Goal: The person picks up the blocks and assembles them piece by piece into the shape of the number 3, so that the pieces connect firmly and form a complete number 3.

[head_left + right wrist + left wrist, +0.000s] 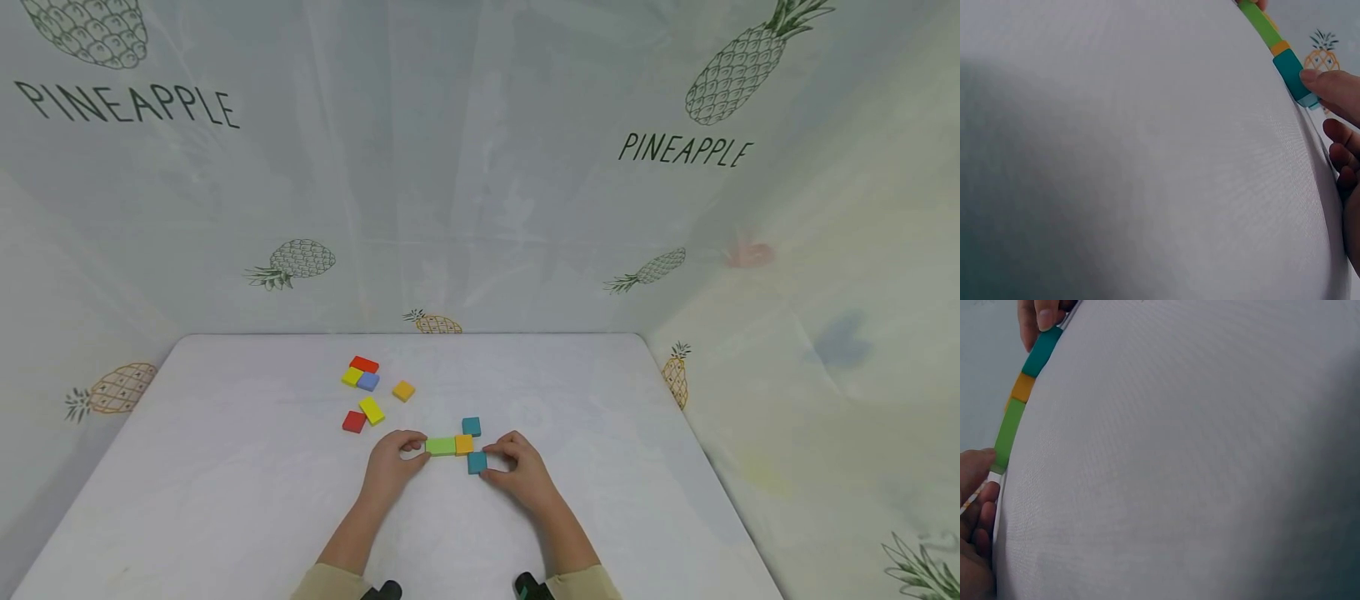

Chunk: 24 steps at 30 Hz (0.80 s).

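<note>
My left hand (392, 463) has its thumb and forefinger at the left end of a light green rectangular block (440, 447), pinching it. An orange square block (464, 444) sits against the green block's right end. My right hand (521, 472) pinches a teal square block (477, 463) at its right side, just below and right of the orange one. Another teal block (471, 427) lies just beyond the orange block. In the left wrist view the left thumb presses on the green block (1009, 434). The right thumb is on the teal block (1291, 75) in the right wrist view.
Farther back on the white table (247, 467) lie a red block (364, 364), a yellow block (352, 377) and a blue block (368, 381), grouped together. Nearer are another yellow block (371, 410), another red block (354, 422) and a separate orange block (403, 391). A pineapple-print curtain (480, 167) surrounds the table.
</note>
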Motion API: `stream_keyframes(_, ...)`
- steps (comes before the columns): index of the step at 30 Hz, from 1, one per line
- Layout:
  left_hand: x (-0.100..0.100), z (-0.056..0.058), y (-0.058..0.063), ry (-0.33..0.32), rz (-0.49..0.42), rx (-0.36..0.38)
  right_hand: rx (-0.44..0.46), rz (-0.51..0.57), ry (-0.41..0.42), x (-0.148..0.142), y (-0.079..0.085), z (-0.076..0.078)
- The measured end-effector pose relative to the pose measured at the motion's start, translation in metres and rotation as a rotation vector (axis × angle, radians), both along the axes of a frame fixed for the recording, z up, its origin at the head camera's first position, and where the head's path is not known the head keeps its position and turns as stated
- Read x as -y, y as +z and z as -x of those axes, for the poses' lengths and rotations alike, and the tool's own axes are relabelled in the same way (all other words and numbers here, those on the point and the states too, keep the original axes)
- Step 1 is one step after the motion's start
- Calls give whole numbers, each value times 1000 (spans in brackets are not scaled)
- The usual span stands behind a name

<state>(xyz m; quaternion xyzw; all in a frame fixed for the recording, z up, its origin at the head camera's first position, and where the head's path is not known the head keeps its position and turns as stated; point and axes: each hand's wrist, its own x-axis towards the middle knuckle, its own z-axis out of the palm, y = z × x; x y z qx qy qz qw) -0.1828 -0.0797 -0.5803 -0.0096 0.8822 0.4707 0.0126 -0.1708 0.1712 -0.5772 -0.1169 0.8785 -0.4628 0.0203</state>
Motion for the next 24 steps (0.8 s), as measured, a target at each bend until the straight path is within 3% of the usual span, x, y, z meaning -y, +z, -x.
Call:
stream_keyframes(4,2,0,3,2,0,8,15,6,-6,2,1,1)
stream_keyframes(12,16,1,10,38,-118,75,-11,51,13,13,16,11)
stream_keyframes(18,34,-2,25,83,-161,38,-66,102,96,37,36,29)
stream_keyframes(24,51,-8,35,96,-144,28,-37,99,159,67,47,43)
